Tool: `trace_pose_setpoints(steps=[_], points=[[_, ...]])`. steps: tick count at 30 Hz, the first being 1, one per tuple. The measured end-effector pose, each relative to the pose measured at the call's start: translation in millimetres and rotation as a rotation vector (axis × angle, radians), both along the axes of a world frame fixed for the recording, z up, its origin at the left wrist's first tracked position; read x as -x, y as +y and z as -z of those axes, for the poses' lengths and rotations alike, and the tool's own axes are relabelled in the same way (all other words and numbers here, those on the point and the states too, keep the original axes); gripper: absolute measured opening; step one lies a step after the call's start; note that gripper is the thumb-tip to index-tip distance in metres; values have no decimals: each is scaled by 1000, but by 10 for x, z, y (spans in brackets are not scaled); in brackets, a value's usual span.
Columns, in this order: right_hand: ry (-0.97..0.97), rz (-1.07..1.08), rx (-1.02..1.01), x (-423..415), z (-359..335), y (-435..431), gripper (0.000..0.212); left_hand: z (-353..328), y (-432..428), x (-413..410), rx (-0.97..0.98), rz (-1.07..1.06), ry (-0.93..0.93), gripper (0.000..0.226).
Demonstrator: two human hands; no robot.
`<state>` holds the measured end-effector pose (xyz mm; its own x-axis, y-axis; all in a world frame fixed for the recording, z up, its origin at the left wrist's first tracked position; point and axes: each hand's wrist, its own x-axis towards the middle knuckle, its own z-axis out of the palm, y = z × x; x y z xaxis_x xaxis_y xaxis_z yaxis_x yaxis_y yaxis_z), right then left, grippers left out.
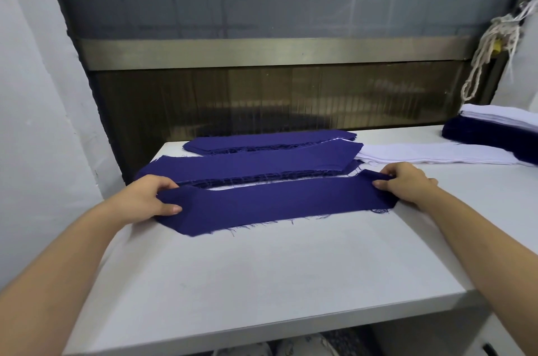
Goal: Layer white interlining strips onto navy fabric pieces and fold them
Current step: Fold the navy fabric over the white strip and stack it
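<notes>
While two navy stacks (247, 162) lie at frame centre, a navy piece (276, 204) just below them is pinched at each end, fingers curled, by the left hand (151, 198) and right hand (407, 183); white interlining strips (436, 156) are stacked centre-right, so the task is judged partway.

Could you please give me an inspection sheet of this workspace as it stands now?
Surface: white table, smooth top.
Job's things: navy piece lies flat nearest the person, front edge frayed; near navy stack and far navy stack behind it; white strips to their right; navy-and-white pile at far right.
Clutter: nothing seen.
Grippers: left hand grips the piece's left end; right hand pinches its right end.
Cables: knotted white cord hangs at upper right.
Surroundings: dark panel under a metal bar behind the table.
</notes>
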<state>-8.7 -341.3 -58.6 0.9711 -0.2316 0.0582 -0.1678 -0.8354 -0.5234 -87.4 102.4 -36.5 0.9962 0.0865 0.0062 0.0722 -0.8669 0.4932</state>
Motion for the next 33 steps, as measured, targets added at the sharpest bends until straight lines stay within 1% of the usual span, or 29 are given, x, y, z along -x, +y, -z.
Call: trace_pose_setpoints(steps=[3,5,7,10,12,15,18,22,24,27,29,33], points=[[-75,-63,-62,7,-14,-30,16,-19,6,26,8,74,-33,11],[-151,-121,-160,7,-26,-50,14,-36,-1,42,77,110,-84,12],[-229,-152,-292,22,-54,-58,15,-61,-12,58,169,88,-158,16],[-289,-155,-499,40,-89,-73,21,-93,10,56,381,37,-222,16],[-320,-128,-575,25,-111,-88,24,-108,27,55,504,11,-218,16],[-335,-88,-638,-36,-154,-82,23,-128,20,15,640,-26,-220,18],[-329,-70,-664,-144,-218,-15,24,-178,24,-115,717,-126,-273,17],[-320,-52,-689,-325,-324,117,30,-211,42,-359,730,-283,-322,17],[-317,-35,-699,-449,-359,199,32,-199,84,-492,707,-353,-341,25],[-352,-1,-619,-627,-390,319,42,-142,155,-656,675,-436,-351,36],[-368,-7,-555,-736,-400,385,46,-97,197,-738,650,-477,-360,35],[-352,-18,-430,-917,-375,462,45,11,249,-826,549,-508,-358,36]])
